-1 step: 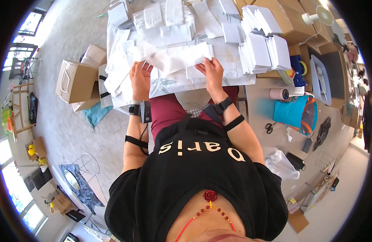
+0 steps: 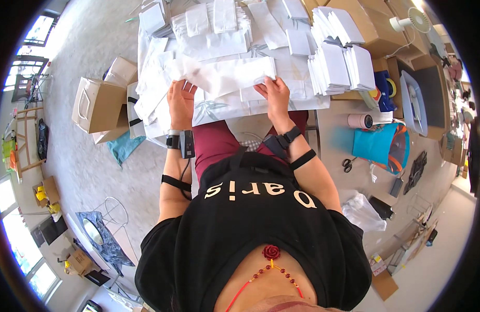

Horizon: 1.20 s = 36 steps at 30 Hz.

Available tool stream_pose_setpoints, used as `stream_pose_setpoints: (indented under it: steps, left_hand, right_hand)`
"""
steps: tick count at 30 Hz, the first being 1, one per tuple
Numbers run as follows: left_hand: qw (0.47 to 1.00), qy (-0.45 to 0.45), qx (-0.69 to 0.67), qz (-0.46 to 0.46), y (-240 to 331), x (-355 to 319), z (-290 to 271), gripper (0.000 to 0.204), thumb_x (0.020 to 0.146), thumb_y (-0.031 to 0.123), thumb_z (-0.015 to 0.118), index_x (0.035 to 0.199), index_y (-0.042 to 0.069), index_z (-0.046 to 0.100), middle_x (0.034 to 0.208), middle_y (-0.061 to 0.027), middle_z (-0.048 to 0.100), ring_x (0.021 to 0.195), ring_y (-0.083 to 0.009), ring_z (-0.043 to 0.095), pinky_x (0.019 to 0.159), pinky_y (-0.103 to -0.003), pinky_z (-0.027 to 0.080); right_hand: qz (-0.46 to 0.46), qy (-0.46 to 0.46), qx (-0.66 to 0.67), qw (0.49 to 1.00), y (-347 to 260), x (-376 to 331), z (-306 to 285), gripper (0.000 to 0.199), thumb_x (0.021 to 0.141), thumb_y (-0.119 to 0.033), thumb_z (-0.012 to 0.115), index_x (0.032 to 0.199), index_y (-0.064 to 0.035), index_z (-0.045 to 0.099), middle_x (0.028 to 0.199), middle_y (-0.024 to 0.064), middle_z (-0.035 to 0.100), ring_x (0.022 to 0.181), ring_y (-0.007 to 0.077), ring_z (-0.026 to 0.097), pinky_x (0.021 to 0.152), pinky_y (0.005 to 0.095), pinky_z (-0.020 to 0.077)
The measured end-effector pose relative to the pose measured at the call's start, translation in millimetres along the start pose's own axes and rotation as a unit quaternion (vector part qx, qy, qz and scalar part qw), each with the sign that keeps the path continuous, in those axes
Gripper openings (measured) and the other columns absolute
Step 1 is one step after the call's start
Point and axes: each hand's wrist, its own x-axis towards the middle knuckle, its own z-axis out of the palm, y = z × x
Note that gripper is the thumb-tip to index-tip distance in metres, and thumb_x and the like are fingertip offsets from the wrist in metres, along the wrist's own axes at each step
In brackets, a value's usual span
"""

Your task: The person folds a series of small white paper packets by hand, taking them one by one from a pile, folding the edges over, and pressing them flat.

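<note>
Right hand [image 2: 278,98] pinched the white strip [image 2: 234,75] between it and the left hand [image 2: 181,104], whose grip was unclear; even tension seemed wise.

2 forearms [image 2: 173,165] reach toward the table [image 2: 234,108]; above its near edge, left hand [image 2: 181,105] fingers curl, right hand [image 2: 277,99] pinches.

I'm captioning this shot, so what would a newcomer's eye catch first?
Probably the long white strip at top centre, with the left hand by its lower edge and the right hand gripping its right end. The bright turquoise bag at right and the dark red rose pendant at bottom centre also stand out.
</note>
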Motion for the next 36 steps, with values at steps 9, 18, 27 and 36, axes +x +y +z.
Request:
stream_pose_setpoints:
  steps: [9, 18, 27, 36]
  left_hand:
    - [0.994, 0.085, -0.061, -0.014, -10, -10, -40, 0.041, 0.104, 0.021, 0.056, 0.138, -0.003, 0.052, 0.140, -0.0173, 0.059, 0.134, -0.0316, 0.056, 0.115, -0.046, 0.044]
    - [0.992, 0.071, -0.100, -0.002, -5, -4, -50, 0.043, 0.104, 0.020, 0.057, 0.140, -0.003, 0.051, 0.142, -0.0175, 0.058, 0.136, -0.0313, 0.055, 0.118, -0.048, 0.043]
    - [0.993, 0.064, -0.100, 0.010, 1, 6, -43, 0.040, 0.104, 0.021, 0.054, 0.137, -0.003, 0.053, 0.141, -0.0173, 0.058, 0.135, -0.0303, 0.055, 0.116, -0.046, 0.045]
    - [0.992, 0.071, -0.103, 0.000, 6, 16, -28, 0.035, 0.103, 0.020, 0.057, 0.131, -0.002, 0.056, 0.136, -0.0151, 0.061, 0.130, -0.0287, 0.057, 0.114, -0.046, 0.046]
  right_hand:
    - [0.081, 0.064, -0.112, 0.988, 39, 2, -61, 0.015, 0.101, -0.012, 0.062, 0.103, 0.0035, 0.062, 0.089, 0.0086, 0.069, 0.073, 0.0165, 0.069, 0.069, 0.0303, 0.0601]
    - [0.027, 0.051, -0.364, 0.930, 76, 13, -99, 0.021, 0.098, -0.020, 0.066, 0.090, -0.0003, 0.065, 0.074, 0.0049, 0.067, 0.056, 0.0119, 0.059, 0.051, 0.0290, 0.0457]
    - [0.052, 0.064, -0.325, 0.942, 61, 7, -87, 0.025, 0.101, -0.023, 0.060, 0.094, 0.0005, 0.066, 0.076, 0.0074, 0.074, 0.054, 0.0146, 0.066, 0.052, 0.0315, 0.0507]
    - [0.048, 0.058, -0.324, 0.943, 55, 8, -81, 0.023, 0.100, -0.019, 0.060, 0.092, 0.0010, 0.067, 0.078, 0.0096, 0.076, 0.054, 0.0155, 0.068, 0.051, 0.0315, 0.0520]
